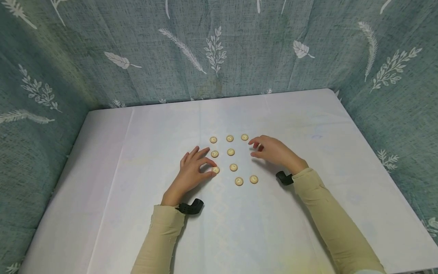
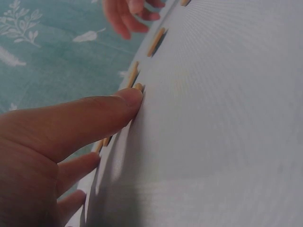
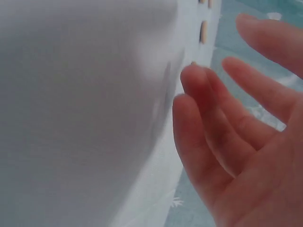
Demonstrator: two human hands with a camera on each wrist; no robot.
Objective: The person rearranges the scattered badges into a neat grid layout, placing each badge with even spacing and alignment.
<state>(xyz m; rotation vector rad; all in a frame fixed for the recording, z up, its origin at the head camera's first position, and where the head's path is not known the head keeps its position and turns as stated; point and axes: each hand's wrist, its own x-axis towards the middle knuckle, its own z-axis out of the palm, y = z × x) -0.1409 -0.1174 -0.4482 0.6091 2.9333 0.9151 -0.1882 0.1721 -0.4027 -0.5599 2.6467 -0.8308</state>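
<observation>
Several round pale-wood buttons lie on the white table in loose rows. My left hand pinches the rim of one button between thumb and forefinger, its other fingers spread. In the left wrist view only a sliver of that button shows past the thumb. To its right lies another button. My right hand hovers right of the group with loosely bent fingers and holds nothing. Closest to its fingertips is the far-right button, which they do not touch.
Two more buttons, the lower left one and the lower right one, lie nearest the person. The white tabletop reaches out on both sides. A green leaf-patterned curtain stands behind and along the sides.
</observation>
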